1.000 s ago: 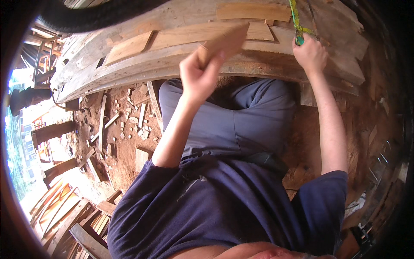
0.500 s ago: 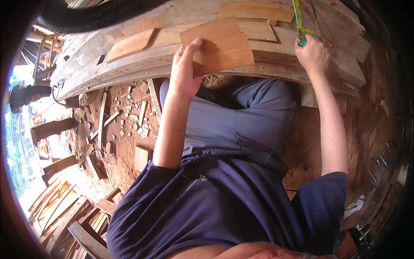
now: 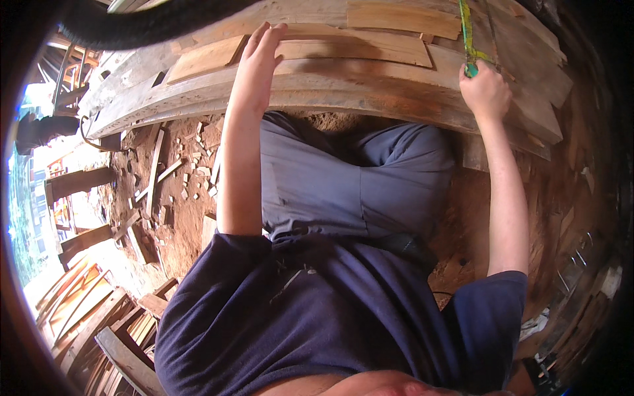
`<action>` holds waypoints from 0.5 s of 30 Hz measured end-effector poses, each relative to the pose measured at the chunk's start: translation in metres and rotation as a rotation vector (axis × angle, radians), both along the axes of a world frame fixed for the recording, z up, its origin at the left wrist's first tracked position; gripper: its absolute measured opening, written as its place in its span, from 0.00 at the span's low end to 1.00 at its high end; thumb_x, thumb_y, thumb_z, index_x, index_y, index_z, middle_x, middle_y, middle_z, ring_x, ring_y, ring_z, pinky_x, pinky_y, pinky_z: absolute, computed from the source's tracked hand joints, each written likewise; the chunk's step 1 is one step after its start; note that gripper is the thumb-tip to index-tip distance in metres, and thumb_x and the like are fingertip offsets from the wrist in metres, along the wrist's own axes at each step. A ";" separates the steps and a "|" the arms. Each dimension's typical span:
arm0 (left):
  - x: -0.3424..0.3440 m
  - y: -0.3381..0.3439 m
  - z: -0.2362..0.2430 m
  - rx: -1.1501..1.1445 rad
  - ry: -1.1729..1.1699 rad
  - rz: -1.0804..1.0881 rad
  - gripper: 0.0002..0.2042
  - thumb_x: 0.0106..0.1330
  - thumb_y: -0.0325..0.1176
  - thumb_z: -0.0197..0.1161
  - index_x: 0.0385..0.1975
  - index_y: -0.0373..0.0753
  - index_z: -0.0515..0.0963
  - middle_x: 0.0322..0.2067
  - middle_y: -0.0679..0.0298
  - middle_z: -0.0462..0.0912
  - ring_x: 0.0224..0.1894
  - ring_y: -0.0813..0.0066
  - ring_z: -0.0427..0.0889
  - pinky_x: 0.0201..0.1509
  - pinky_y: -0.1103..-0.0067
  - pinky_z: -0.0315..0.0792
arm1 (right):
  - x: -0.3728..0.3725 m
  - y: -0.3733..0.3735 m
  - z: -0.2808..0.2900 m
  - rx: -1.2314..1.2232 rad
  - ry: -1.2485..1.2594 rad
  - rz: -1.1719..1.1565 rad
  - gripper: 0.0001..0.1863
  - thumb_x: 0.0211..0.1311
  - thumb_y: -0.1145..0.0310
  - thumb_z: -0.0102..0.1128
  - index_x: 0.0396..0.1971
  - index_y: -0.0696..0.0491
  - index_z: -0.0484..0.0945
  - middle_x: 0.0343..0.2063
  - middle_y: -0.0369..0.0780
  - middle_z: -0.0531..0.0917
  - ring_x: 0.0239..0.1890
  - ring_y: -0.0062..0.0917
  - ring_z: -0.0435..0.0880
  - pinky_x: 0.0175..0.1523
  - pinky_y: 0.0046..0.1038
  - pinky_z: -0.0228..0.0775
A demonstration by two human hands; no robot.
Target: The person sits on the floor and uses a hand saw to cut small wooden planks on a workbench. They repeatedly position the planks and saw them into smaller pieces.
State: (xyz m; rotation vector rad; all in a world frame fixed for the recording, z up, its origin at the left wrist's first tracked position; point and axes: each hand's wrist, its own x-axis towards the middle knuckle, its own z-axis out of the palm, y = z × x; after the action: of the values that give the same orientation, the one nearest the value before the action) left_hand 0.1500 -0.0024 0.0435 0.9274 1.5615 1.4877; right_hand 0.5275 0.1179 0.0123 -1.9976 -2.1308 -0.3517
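My left hand (image 3: 259, 56) is raised over the near part of the wooden bench (image 3: 310, 89), fingers extended and slightly apart with nothing held, left of a dark shadow. Pale wooden offcuts lie on the bench: a board (image 3: 201, 61) just left of that hand, a longer piece (image 3: 389, 49) to its right and another (image 3: 403, 16) farther back. At the bench's right, my right hand (image 3: 485, 89) grips a green-and-yellow tool (image 3: 467, 36) with a thin dark strip beside it, perhaps a saw; its lower end is hidden in my fingers.
My legs (image 3: 356, 178) extend under the bench edge. Scrap sticks and small blocks (image 3: 158, 175) litter the dirt floor on the left, with stacked timber (image 3: 99, 330) at lower left. A thick dark hose-like band (image 3: 132, 30) crosses the top left. Bent metal pieces (image 3: 571, 264) lie at the right.
The square board that was in my left hand is out of it; the hand has opened and moved left and up. My right hand has shifted slightly right, still gripping the tool.
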 end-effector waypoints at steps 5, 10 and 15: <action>0.010 -0.051 -0.034 0.069 0.298 0.082 0.28 0.80 0.42 0.58 0.74 0.38 0.66 0.67 0.48 0.77 0.65 0.64 0.78 0.71 0.67 0.70 | 0.003 0.002 -0.002 -0.008 -0.007 0.013 0.18 0.64 0.47 0.63 0.39 0.46 0.88 0.34 0.49 0.91 0.40 0.51 0.91 0.43 0.52 0.84; 0.010 -0.093 -0.063 0.187 0.507 0.072 0.34 0.74 0.23 0.59 0.79 0.44 0.56 0.73 0.49 0.67 0.70 0.63 0.73 0.66 0.69 0.76 | 0.002 0.002 -0.003 -0.004 -0.022 0.024 0.19 0.66 0.46 0.61 0.37 0.47 0.87 0.34 0.51 0.89 0.41 0.54 0.89 0.45 0.54 0.82; 0.002 -0.121 -0.051 0.161 0.506 -0.012 0.17 0.74 0.25 0.60 0.61 0.37 0.79 0.59 0.55 0.81 0.62 0.66 0.81 0.62 0.70 0.78 | 0.002 0.005 -0.004 0.027 -0.053 0.055 0.21 0.67 0.45 0.61 0.36 0.48 0.87 0.35 0.51 0.90 0.40 0.54 0.89 0.46 0.54 0.82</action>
State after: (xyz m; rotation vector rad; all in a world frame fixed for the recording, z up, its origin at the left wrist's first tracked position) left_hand 0.1520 -0.1233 -0.0076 1.4920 1.7940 1.4561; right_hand 0.5293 0.1231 0.0084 -1.9324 -2.1957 -0.4263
